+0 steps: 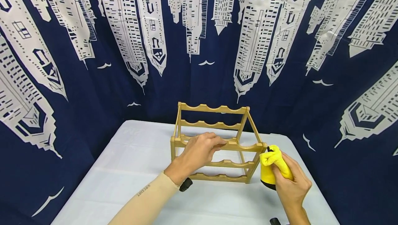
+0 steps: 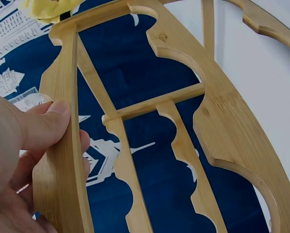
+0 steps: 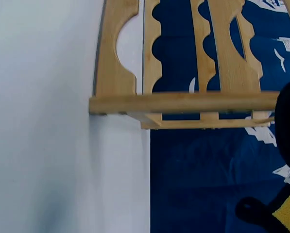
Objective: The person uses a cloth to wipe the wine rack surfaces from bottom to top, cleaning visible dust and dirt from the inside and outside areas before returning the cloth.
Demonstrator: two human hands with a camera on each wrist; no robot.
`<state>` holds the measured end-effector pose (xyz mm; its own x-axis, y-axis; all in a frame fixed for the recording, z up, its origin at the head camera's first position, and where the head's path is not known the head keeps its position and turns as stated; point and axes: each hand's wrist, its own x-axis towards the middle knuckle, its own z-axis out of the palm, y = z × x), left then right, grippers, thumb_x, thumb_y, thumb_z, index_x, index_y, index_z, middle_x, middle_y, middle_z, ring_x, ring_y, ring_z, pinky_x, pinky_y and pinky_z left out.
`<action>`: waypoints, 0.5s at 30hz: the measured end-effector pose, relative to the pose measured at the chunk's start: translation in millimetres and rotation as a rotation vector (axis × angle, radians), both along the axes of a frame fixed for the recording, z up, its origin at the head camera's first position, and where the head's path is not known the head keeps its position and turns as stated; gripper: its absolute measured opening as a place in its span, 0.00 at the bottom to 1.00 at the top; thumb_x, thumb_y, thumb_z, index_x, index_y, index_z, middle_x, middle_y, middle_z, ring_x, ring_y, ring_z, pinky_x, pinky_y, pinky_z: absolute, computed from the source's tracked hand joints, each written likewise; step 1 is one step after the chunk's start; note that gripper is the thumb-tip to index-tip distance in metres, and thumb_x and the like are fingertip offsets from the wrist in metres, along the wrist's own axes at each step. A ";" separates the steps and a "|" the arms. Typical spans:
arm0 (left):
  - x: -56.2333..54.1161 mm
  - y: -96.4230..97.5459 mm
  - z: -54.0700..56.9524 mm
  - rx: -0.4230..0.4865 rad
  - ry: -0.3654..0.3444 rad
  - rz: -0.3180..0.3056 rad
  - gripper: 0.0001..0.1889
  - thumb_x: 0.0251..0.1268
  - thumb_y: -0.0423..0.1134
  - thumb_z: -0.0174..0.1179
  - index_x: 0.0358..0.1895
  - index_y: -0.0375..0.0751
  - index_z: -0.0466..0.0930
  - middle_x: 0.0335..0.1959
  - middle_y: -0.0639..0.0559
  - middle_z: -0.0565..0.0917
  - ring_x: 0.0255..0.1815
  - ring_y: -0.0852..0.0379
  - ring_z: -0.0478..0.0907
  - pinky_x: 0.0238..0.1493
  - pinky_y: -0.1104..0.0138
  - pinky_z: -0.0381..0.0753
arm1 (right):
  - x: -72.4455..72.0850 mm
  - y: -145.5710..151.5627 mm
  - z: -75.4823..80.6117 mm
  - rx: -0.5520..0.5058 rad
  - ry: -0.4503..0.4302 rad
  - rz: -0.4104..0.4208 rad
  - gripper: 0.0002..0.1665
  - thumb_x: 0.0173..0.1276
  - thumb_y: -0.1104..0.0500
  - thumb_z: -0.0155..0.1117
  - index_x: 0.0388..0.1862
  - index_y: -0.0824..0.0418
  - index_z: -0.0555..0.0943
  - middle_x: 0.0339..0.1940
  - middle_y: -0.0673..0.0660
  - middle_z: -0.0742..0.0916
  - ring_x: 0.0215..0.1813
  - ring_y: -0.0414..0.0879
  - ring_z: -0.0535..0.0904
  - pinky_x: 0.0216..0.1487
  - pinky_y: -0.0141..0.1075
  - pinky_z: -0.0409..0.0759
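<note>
A light wooden wine rack [image 1: 230, 163] with scalloped rails stands upright on the table. My left hand [image 1: 199, 150] grips its top front rail; in the left wrist view the thumb [image 2: 57, 116] lies on the near face of the rail and fingertips show behind it. My right hand [image 1: 293, 183] holds a bunched yellow cloth [image 1: 267, 173] with black edging, beside the rack's top right front corner. Whether the cloth touches the wood there, I cannot tell. Only parts of the cloth [image 3: 288, 213] show at the right edge of the right wrist view; that hand is hidden there.
The table [image 1: 130, 169] has a pale cover. Behind it and at both sides hangs a dark blue curtain [image 1: 199, 83] printed with white buildings and birds. Small black devices [image 1: 186, 185] sit at the wrists.
</note>
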<state>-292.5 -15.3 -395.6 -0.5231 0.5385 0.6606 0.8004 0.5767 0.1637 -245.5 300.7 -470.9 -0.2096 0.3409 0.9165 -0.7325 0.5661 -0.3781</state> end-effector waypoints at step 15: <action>14.4 -9.2 -3.4 0.003 0.071 -0.034 0.13 0.74 0.31 0.81 0.55 0.51 1.00 0.46 0.59 0.97 0.43 0.60 0.95 0.36 0.73 0.90 | -22.2 35.7 -16.2 -0.114 -0.221 -0.016 0.29 0.54 0.86 0.78 0.57 0.78 0.93 0.53 0.27 0.94 0.49 0.23 0.89 0.54 0.18 0.82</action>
<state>-278.2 -24.5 -399.0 -0.4561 0.5532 0.6971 0.8293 0.5483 0.1074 -267.7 336.4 -487.1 -0.3941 0.4446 0.8043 -0.6164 0.5212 -0.5902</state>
